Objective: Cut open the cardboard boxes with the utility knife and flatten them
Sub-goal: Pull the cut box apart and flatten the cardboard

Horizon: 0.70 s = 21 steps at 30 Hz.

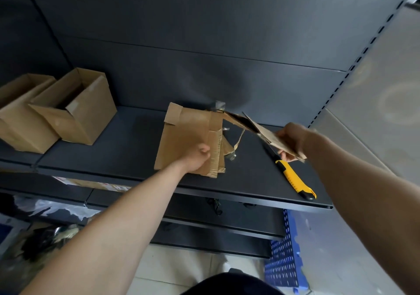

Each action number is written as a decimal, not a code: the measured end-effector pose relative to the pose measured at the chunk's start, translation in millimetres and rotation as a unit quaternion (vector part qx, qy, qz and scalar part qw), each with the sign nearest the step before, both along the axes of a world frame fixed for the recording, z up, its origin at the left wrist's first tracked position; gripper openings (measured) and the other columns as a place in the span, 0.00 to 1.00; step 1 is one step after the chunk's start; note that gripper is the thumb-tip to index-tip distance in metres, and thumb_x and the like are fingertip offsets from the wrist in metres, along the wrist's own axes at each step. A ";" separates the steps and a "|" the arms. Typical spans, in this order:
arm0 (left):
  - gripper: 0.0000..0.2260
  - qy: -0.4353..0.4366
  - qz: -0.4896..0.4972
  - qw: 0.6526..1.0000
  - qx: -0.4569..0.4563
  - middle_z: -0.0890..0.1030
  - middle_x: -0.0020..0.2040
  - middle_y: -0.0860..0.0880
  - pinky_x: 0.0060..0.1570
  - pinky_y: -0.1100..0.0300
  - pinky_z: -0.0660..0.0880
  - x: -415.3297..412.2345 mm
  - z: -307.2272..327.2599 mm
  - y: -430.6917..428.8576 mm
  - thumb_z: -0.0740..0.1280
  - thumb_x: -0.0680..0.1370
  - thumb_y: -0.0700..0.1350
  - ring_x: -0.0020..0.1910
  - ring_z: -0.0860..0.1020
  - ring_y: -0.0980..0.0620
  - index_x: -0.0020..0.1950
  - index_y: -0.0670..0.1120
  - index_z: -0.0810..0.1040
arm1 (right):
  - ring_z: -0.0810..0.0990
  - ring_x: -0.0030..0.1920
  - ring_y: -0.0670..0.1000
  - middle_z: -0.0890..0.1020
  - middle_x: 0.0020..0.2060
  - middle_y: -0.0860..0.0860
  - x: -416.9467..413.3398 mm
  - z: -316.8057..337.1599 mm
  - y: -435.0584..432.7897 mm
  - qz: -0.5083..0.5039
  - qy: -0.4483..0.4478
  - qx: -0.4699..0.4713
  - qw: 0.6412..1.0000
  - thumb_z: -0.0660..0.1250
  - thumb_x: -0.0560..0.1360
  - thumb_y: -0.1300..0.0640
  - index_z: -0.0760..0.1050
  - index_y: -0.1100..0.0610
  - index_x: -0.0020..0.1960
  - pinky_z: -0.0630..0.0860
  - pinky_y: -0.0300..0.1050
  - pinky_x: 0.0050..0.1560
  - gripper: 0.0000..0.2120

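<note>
- On the shelf (127, 149), at its middle, lies the cut-open box (186, 135); its flap (268, 135) lifts toward three o'clock.
- The right hand (289, 139) pinches that flap. The left hand (200, 158) sits curled on the panel, its grip unclear.
- The board looks light and bendy, so it is best held at its edges, beside the creases.
- The utility knife (293, 177) lies at four o'clock.

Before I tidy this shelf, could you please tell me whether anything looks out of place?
The yellow-and-black utility knife lies loose near the front edge of the dark metal shelf, its blade apparently extended, right beside the right hand gripping a brown cardboard flap.
</note>
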<state>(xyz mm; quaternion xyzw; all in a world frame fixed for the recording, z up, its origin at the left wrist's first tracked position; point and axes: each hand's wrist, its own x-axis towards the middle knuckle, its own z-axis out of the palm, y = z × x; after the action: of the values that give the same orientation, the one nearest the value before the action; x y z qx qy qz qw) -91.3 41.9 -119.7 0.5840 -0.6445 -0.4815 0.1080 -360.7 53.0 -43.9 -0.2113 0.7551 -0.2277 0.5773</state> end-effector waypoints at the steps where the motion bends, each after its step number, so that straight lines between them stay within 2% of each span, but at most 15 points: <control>1: 0.17 -0.015 -0.018 0.999 -0.030 0.71 0.70 0.47 0.66 0.59 0.65 -5.2 -4.0 -1.0 0.59 0.82 0.43 0.69 0.69 0.48 0.71 0.45 0.69 | 0.65 0.29 0.50 0.70 0.25 0.55 2.5 -0.8 -1.4 0.001 -0.012 0.005 1.000 0.54 0.76 0.60 0.70 0.60 0.41 0.62 0.39 0.36 0.08; 4: 0.18 -0.078 -0.075 0.988 -0.109 0.71 0.70 0.49 0.71 0.52 0.58 -25.5 -9.0 -6.4 0.58 0.82 0.41 0.73 0.60 0.45 0.72 0.49 0.68 | 0.64 0.27 0.49 0.67 0.26 0.54 1.8 -3.9 -5.1 -0.013 -0.052 0.009 0.999 0.52 0.76 0.59 0.68 0.58 0.38 0.60 0.39 0.37 0.11; 6: 0.20 -0.125 -0.098 0.977 -0.143 0.71 0.69 0.51 0.70 0.49 0.54 -40.7 -8.9 -10.3 0.58 0.82 0.43 0.74 0.54 0.44 0.74 0.52 0.64 | 0.65 0.24 0.49 0.67 0.25 0.53 -3.2 -6.4 -6.0 -0.015 -0.077 0.010 0.997 0.50 0.77 0.59 0.68 0.58 0.35 0.61 0.39 0.36 0.14; 10: 0.26 -0.113 -0.085 0.983 -0.117 0.60 0.76 0.51 0.71 0.45 0.54 -66.7 -12.7 -20.6 0.58 0.82 0.50 0.75 0.51 0.44 0.78 0.55 0.53 | 0.66 0.23 0.49 0.67 0.25 0.52 -10.4 -7.9 -7.4 -0.003 -0.105 0.016 0.994 0.49 0.76 0.59 0.67 0.58 0.32 0.63 0.39 0.35 0.16; 11: 0.27 -0.110 -0.082 0.986 -0.097 0.61 0.76 0.51 0.70 0.45 0.53 -70.9 -15.4 -23.4 0.58 0.81 0.52 0.75 0.51 0.44 0.78 0.56 0.52 | 0.66 0.23 0.49 0.67 0.25 0.52 -11.7 -7.8 -8.4 0.002 -0.106 0.021 0.994 0.50 0.76 0.59 0.67 0.58 0.32 0.64 0.39 0.35 0.16; 13: 0.25 -0.101 -0.066 0.990 -0.066 0.67 0.73 0.54 0.68 0.46 0.54 -78.6 -21.2 -27.7 0.58 0.81 0.54 0.75 0.52 0.46 0.77 0.58 0.56 | 0.67 0.22 0.49 0.68 0.25 0.52 -14.6 -7.4 -10.6 0.012 -0.111 0.034 0.993 0.50 0.76 0.59 0.67 0.58 0.32 0.66 0.38 0.32 0.16; 15: 0.21 -0.094 -0.023 0.994 -0.049 0.73 0.68 0.57 0.63 0.51 0.56 -85.7 -22.7 -29.8 0.60 0.80 0.57 0.72 0.55 0.48 0.72 0.60 0.66 | 0.67 0.22 0.49 0.68 0.25 0.52 -17.8 -6.9 -13.7 0.022 -0.111 0.045 0.993 0.49 0.76 0.59 0.68 0.58 0.31 0.67 0.38 0.31 0.17; 16: 0.19 -0.098 -0.001 0.994 -0.040 0.73 0.67 0.56 0.61 0.53 0.56 -89.5 -22.5 -31.2 0.61 0.79 0.59 0.71 0.57 0.48 0.70 0.60 0.70 | 0.67 0.22 0.49 0.68 0.24 0.52 -19.3 -6.3 -15.4 0.027 -0.106 0.051 0.993 0.49 0.76 0.59 0.68 0.58 0.31 0.67 0.38 0.31 0.17; 18: 0.18 -0.135 0.024 0.990 -0.018 0.69 0.69 0.51 0.64 0.53 0.59 -95.4 -20.2 -34.3 0.64 0.77 0.59 0.70 0.60 0.45 0.67 0.58 0.74 | 0.67 0.22 0.49 0.68 0.24 0.52 -21.3 -3.9 -18.7 0.038 -0.093 0.058 0.993 0.49 0.77 0.58 0.68 0.58 0.31 0.67 0.38 0.31 0.17; 20: 0.18 -0.167 0.030 0.985 0.000 0.66 0.72 0.45 0.68 0.47 0.61 -100.2 -19.5 -40.9 0.64 0.77 0.58 0.71 0.61 0.41 0.66 0.55 0.75 | 0.67 0.21 0.49 0.68 0.24 0.52 -23.4 -0.2 -21.3 0.048 -0.078 0.061 0.994 0.49 0.77 0.58 0.68 0.58 0.32 0.67 0.38 0.31 0.18; 21: 0.17 -0.166 0.039 0.985 0.007 0.67 0.71 0.44 0.66 0.45 0.62 -102.3 -19.9 -44.5 0.64 0.77 0.58 0.70 0.62 0.40 0.64 0.56 0.76 | 0.67 0.21 0.49 0.68 0.23 0.52 -24.6 1.6 -22.0 0.053 -0.070 0.063 0.994 0.49 0.77 0.58 0.69 0.58 0.32 0.67 0.38 0.31 0.18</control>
<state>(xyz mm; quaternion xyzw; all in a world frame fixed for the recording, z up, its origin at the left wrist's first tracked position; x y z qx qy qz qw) -193.6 -2.5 -139.6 0.6811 -0.6270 -0.3779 0.0140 -385.4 31.0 -42.3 -0.1981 0.7133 -0.1630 0.6522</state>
